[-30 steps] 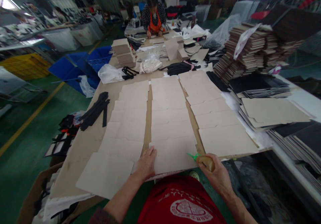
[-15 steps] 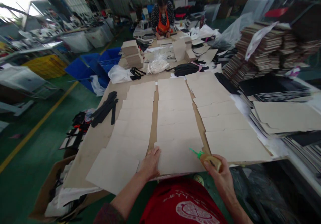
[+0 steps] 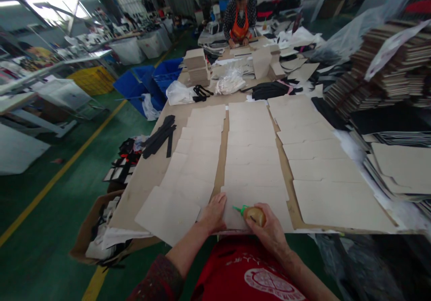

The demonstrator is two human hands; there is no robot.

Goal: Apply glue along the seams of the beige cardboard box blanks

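Observation:
My right hand [image 3: 267, 227] is wrapped round a squeeze bottle [image 3: 255, 215] with yellowish-brown contents and a thin green nozzle. Its nozzle points left, just over the nearest beige board sheet [image 3: 262, 204] of the middle column. My left hand [image 3: 214, 213] lies on that sheet's left edge near the table front, fingers extended and holding nothing. More overlapping beige sheets run away from me in a left column [image 3: 198, 157] and a right column [image 3: 340, 197]. The closest left sheet [image 3: 168, 213] sits askew, its corner past the table edge.
Black strips [image 3: 160, 137] lie on the table's left side. Stacked boards [image 3: 400, 166] stand at right, beside a tall bundled pile [image 3: 380, 67]. Blue bins [image 3: 138, 85] and a cardboard box [image 3: 82, 233] are on the floor at left. A person in an orange apron [image 3: 239, 27] works at the far end.
My right hand has carried the bottle leftward across the middle sheet, closer to my left hand. The view has turned slightly left. My left hand stays on the sheet's edge.

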